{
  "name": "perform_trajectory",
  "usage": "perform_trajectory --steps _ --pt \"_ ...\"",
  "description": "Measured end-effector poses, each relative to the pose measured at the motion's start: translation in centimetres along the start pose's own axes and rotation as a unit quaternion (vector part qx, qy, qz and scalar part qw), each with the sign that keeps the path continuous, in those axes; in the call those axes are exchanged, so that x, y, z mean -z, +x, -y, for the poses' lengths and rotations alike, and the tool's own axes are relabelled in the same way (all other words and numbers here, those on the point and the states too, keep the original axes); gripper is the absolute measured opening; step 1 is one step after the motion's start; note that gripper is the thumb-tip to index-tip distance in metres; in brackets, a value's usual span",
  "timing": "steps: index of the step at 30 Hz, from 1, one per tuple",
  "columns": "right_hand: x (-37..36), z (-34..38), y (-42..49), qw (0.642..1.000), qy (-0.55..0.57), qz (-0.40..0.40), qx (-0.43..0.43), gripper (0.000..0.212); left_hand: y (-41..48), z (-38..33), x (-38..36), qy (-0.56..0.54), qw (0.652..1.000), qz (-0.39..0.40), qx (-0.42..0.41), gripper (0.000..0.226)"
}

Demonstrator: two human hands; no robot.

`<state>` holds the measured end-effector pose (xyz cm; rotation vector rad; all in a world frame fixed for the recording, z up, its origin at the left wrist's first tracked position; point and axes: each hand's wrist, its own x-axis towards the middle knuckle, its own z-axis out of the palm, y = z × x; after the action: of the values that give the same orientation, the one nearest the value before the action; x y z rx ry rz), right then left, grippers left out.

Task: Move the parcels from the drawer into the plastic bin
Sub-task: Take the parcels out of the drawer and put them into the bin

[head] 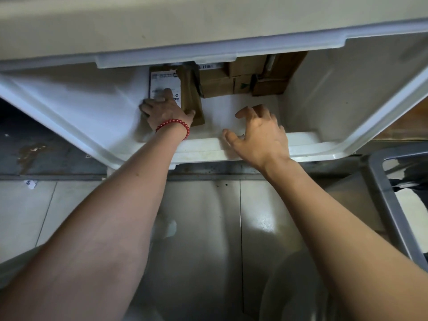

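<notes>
Gripping the flat brown labelled parcel (188, 93) by its near end, our left hand (165, 112) is closest; our right hand (259, 133) hovers spread, empty.

The head-worn camera looks steeply down and forward, close above the open white plastic drawer (203, 150) at twelve o'clock.
</notes>
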<state>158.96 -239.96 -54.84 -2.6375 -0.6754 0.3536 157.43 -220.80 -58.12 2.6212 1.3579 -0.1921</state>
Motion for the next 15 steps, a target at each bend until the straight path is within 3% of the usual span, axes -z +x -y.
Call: perform_trajectory --steps 3,7,15 --pt "0.0 -0.1 0.1 1.000 0.006 -0.002 0.002 0.051 0.0 0.1 -0.2 -0.065 0.997 0.005 0.031 0.083" --pt "0.1 0.1 0.1 1.000 0.024 -0.003 -0.003 0.052 0.1 0.5 -0.8 -0.182 0.980 0.039 0.072 0.103" --pt "0.7 0.2 -0.8 1.000 0.027 -0.006 -0.010 0.056 -2.4 2.3 1.2 -0.208 0.977 -0.002 0.053 0.123"
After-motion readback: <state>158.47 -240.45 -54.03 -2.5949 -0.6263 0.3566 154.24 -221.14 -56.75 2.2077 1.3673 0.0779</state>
